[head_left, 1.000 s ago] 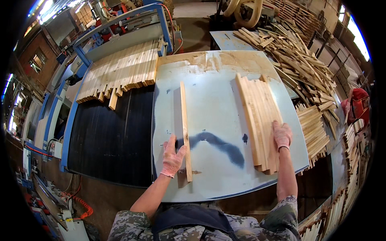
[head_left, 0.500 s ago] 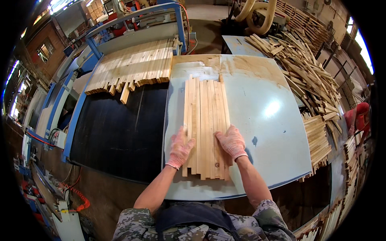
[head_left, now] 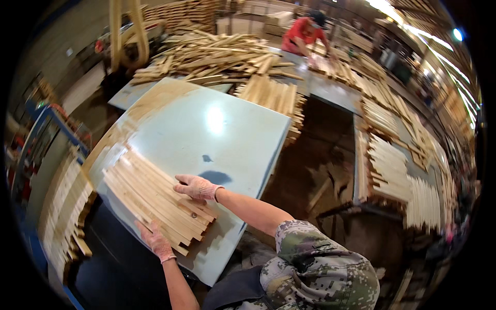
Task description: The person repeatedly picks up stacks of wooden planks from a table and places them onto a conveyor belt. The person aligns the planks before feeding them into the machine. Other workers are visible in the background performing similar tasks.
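A batch of light wooden strips (head_left: 155,194) lies side by side on the pale blue tabletop (head_left: 243,129), their near ends uneven. My left hand (head_left: 155,241), in a pinkish knit glove, touches the left edge of the batch near its close end, fingers extended. On the opposite edge, my gloved right hand (head_left: 196,187) rests with fingers stretched out over the outer strips. Neither hand is wrapped round a strip. A dark knot marks one strip just below the right hand.
Left of the table, a black conveyor belt (head_left: 121,258) carries more strips (head_left: 64,206) beside a blue machine frame (head_left: 39,129). Loose scrap wood (head_left: 217,57) and stacked strips (head_left: 271,98) lie beyond. A person in red (head_left: 299,36) works at another table. More strips (head_left: 387,165) lie right.
My view has swung right, so the table and batch appear further left, and the person in red shows fully. My hands stay at the batch's two sides.
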`<state>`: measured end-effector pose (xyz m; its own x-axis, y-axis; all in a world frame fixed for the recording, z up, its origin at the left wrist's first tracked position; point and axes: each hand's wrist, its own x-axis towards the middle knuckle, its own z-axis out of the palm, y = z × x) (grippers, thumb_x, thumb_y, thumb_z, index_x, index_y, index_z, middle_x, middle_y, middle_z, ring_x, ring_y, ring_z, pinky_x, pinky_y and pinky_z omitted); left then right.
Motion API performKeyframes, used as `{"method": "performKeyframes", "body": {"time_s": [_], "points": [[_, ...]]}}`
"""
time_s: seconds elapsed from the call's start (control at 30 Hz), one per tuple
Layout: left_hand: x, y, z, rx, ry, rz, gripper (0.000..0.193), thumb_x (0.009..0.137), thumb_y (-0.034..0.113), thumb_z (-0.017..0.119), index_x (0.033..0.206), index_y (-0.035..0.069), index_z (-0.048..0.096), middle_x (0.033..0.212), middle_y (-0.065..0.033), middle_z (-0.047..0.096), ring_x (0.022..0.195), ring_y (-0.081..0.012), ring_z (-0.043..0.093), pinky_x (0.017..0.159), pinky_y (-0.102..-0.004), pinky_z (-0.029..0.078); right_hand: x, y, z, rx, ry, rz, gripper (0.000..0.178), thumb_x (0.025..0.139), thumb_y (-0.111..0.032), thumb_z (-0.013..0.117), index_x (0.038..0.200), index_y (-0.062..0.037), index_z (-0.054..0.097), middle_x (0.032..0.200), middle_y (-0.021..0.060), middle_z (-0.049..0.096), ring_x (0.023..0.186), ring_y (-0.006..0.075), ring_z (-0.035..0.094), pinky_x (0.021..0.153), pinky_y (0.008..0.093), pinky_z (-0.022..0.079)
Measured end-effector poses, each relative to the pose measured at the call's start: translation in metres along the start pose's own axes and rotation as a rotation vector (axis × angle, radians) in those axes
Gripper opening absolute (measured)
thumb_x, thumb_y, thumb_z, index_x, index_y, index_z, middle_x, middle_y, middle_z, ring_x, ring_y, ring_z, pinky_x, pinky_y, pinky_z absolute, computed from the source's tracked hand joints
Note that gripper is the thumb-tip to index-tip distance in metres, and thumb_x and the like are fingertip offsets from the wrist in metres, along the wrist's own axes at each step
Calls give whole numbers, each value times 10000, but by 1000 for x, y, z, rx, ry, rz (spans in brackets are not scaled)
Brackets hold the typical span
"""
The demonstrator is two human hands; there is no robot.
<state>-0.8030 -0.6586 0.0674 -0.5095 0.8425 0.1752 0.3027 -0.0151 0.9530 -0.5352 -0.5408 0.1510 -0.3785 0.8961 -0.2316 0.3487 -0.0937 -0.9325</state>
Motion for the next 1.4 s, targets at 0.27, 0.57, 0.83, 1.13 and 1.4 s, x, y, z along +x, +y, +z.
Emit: {"method": "performKeyframes", "body": {"time_s": [0.27,0.57,0.83,1.13,1.4], "points": [[-7,1,-26,-547,-95,-62,837,1057,252,631,1697,-50,184,1699,-191,360,1512,-287,409,1252,-400,335,-169,110,25,577,303,-51,604,1093,-230,658,1613,2,454,1553,150,581,1423,204,540,1199,330,431],[-121,155,22,-579,-661,217,535,1109,250,524,1548,-55,508,1563,-230,561,1472,-331,526,1267,-456,367,-404,281,58,370,719,603,466,1027,-427,679,1267,-31,732,865,21,701,765,133,615,721,329,515],[-259,160,138,-58,-1601,-201,540,1006,102,705,1510,-37,571,1386,-149,691,1286,-226,639,1138,-357,475,-580,416,122,394,730,1223,596,967,-548,644,1093,21,774,1114,219,771,1033,383,716,960,467,522],[-422,141,282,-2,-1789,-364,530,1017,146,719,1475,-83,579,1328,-171,722,1247,-233,674,1108,-339,503,-702,485,63,476,870,1188,593,1026,-532,559,1164,6,766,1046,206,783,1102,380,713,1003,471,519],[-516,189,394,179,-2104,-232,552,1036,221,712,1502,-43,580,1385,-152,710,1302,-226,645,1147,-346,463,-733,516,2,1108,1434,921,441,1032,-419,648,1205,-27,750,1053,150,743,854,288,700,784,424,554]]}}
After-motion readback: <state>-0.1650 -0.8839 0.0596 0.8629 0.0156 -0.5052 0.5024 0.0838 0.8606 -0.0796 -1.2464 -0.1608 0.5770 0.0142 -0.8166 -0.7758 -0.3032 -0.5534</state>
